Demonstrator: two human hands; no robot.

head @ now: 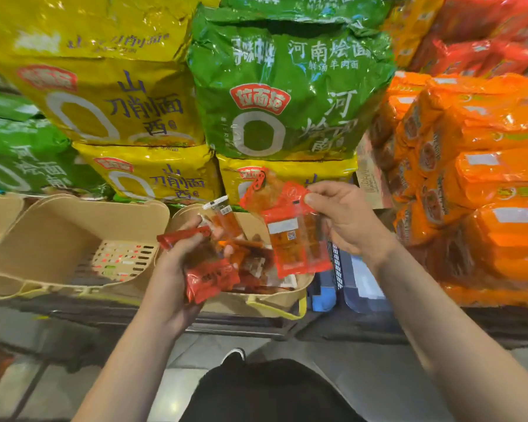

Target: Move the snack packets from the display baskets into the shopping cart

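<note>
My left hand (177, 263) grips a bunch of red snack packets (209, 277) over the tan display basket (256, 303) at centre. My right hand (345, 220) pinches the top of several red and orange snack packets (293, 239), which hang above the basket's right side. More packets (256, 266) lie inside that basket, partly hidden by my hands. The shopping cart cannot be made out for certain; a dark mesh and blue object (339, 278) shows beneath my right hand.
A second tan basket (58, 239) stands to the left with nothing in its visible part. Behind are stacked yellow noodle bags (110, 95) and green noodle bags (281, 95). Orange noodle packs (482, 178) are piled at right. The grey floor and my shoe (233, 356) show below.
</note>
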